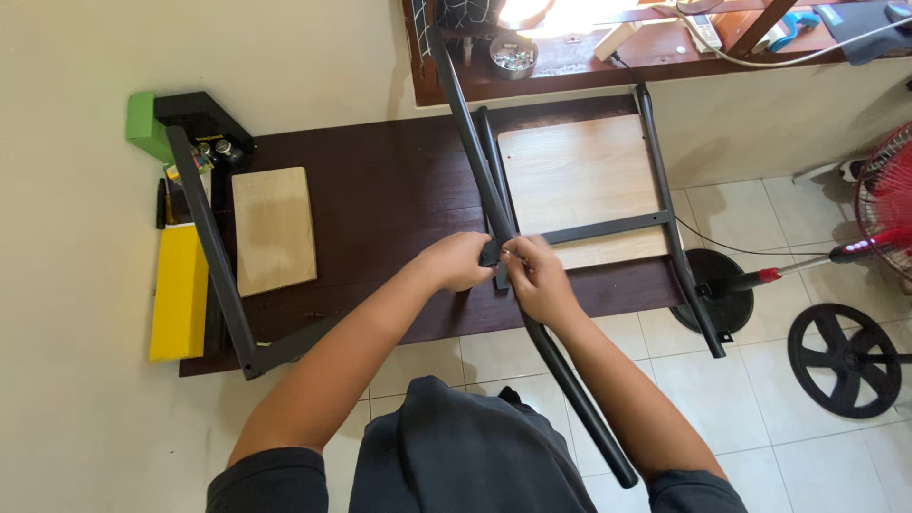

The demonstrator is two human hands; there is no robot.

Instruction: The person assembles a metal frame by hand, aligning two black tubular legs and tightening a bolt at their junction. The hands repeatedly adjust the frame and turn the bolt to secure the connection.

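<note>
While the yellow box (179, 294) and the green block (142, 123) sit at the far left edge of the dark wooden board (380, 180), a black metal frame piece (214, 256) lies angled beside them, next to a small pale wood panel (274, 228). Moving toward the middle, the left hand (459, 261) is curled closed around the joint where a long black tube (494, 204) crosses the black frame (665, 223); what it pinches there is too small to tell. Touching it from the other side, the right hand (537, 277) is also closed, fingertips pressed to the same joint, its palm resting against the tube. That tube runs diagonally from the window ledge down past the person's lap, so it is likely to swing; a good way to handle this step seems to be bracing the tube with one hand while the other works the small part squarely into place. Under the frame lies a larger pale wood panel (579, 185). Further right, on the tiled floor (760, 437), stand a round black fan base (717, 304), a black wheel-shaped part (844, 359) and a red fan (888, 204).
</note>
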